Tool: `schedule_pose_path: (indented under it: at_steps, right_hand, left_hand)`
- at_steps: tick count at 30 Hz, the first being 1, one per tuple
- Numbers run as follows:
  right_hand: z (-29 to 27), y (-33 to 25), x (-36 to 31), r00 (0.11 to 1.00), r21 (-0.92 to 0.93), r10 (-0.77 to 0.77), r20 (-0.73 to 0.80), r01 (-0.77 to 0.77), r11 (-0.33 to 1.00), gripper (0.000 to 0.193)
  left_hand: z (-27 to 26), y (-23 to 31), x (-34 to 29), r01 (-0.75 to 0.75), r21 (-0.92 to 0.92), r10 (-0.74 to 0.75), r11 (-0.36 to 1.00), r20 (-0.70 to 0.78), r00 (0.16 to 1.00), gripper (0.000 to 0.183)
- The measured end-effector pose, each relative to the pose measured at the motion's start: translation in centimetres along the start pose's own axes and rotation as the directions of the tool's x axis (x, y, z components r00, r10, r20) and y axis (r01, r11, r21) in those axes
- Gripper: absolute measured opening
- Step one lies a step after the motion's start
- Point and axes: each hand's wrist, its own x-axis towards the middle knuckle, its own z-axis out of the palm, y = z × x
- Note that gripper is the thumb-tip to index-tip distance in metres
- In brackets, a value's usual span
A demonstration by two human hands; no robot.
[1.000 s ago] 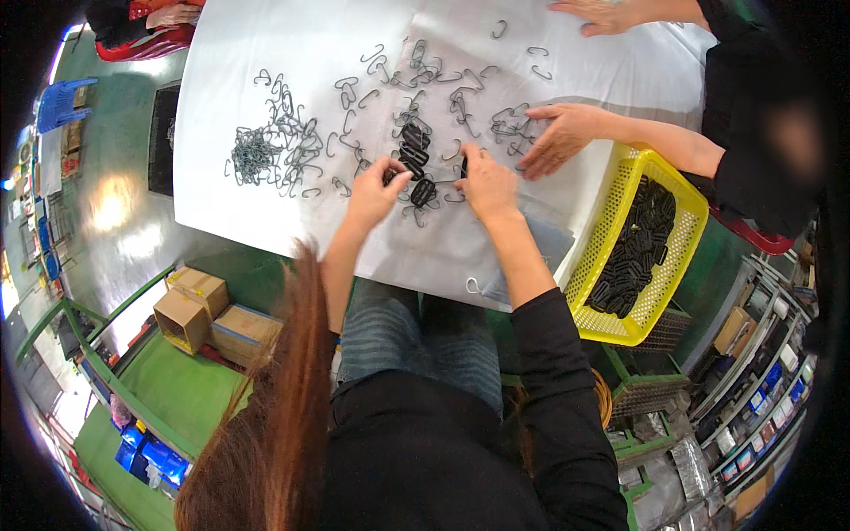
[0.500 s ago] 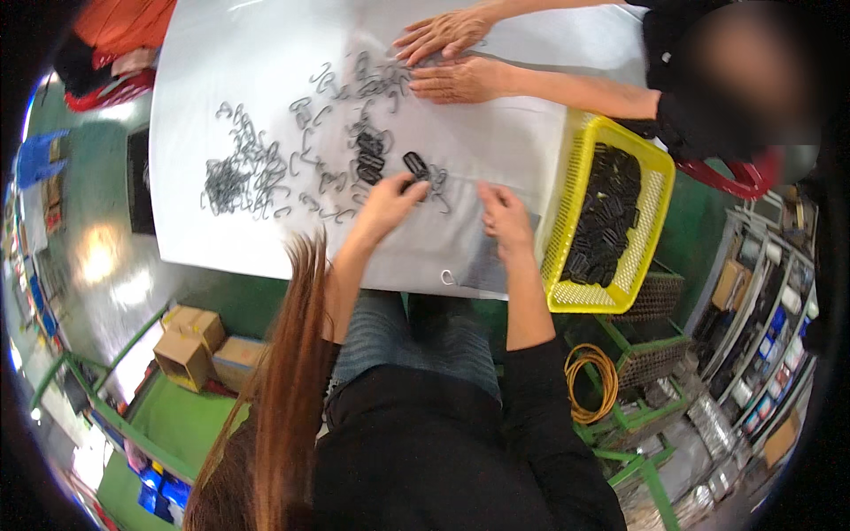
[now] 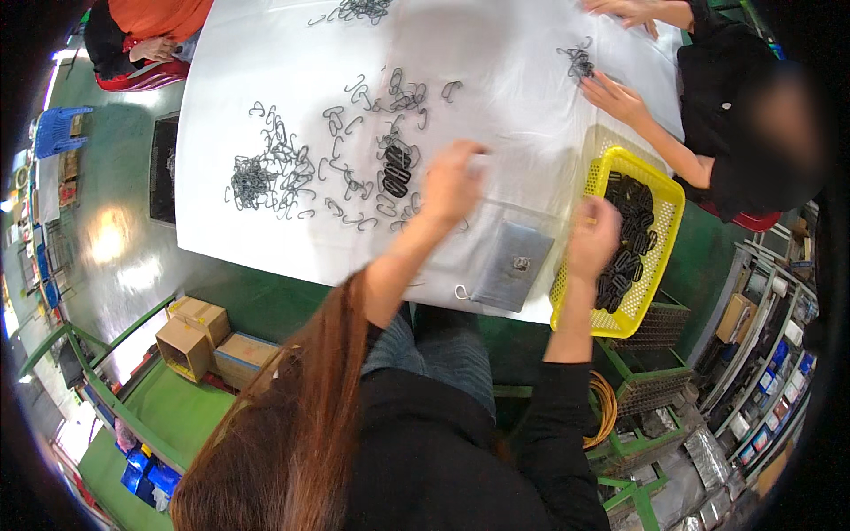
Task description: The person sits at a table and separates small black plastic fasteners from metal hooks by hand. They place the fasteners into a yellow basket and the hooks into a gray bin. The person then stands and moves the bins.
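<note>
My left hand (image 3: 453, 186) is over the white-covered table (image 3: 522, 133), just right of a small stack of black oblong loop pieces (image 3: 396, 173). Motion smears its fingers, and I see nothing certain in them. At the left rim of the yellow basket (image 3: 670, 239) is my right hand (image 3: 593, 237), also blurred, its fingertips hidden. Inside the basket lie many black oblong pieces (image 3: 630, 212). Loose dark curved hooks (image 3: 354, 186) are scattered around the stack. Partly behind my left forearm, a few more hooks show.
A denser heap of hooks (image 3: 251, 183) lies to the left, another pile (image 3: 361, 9) at the far edge. A grey flat pouch (image 3: 512, 265) rests near the front edge. Across the table, a co-worker's hand (image 3: 620, 99) is beside a small hook cluster (image 3: 580, 64). Cardboard boxes (image 3: 199, 327) stand lower left.
My right hand has moved right to the basket; my left hand has moved right and away from the black stack. The co-worker's hands have shifted right. The whole view has shifted.
</note>
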Motion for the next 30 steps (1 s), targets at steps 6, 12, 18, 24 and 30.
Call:
schedule_pose_path:
  at_steps: [6, 12, 18, 24, 30]
  right_hand:
    - [13.8, -10.3, -3.5, 0.891, -0.235, -0.018, 0.454, 0.139, 0.962, 0.024]
    - [15.0, -9.9, -1.4, 0.759, -0.270, 0.167, 0.629, 0.012, 0.963, 0.027]
    - [11.9, -7.9, 0.5, 0.411, 0.352, 0.091, 0.907, -0.858, 0.374, 0.021]
    - [16.5, -13.5, -2.3, 0.594, -0.025, 0.064, 0.802, -0.074, 0.997, 0.032]
    - [17.7, -14.8, -3.8, 0.596, -0.260, 0.128, 0.793, 0.140, 0.956, 0.029]
  left_hand:
    - [-7.9, -7.8, 0.2, -0.102, 0.573, 0.073, 0.813, 0.073, 0.995, 0.031]
    - [-9.9, -9.2, 2.8, 0.009, 0.461, -0.154, 0.887, 0.278, 0.948, 0.026]
    - [-13.2, -10.6, 3.3, 0.405, 0.134, -0.425, 0.904, 0.374, 0.824, 0.029]
    - [-13.6, -11.1, 3.1, 0.596, -0.182, -0.498, 0.782, 0.391, 0.774, 0.038]
    - [-14.0, -11.0, 2.0, 0.424, -0.068, -0.395, 0.903, 0.257, 0.882, 0.033]
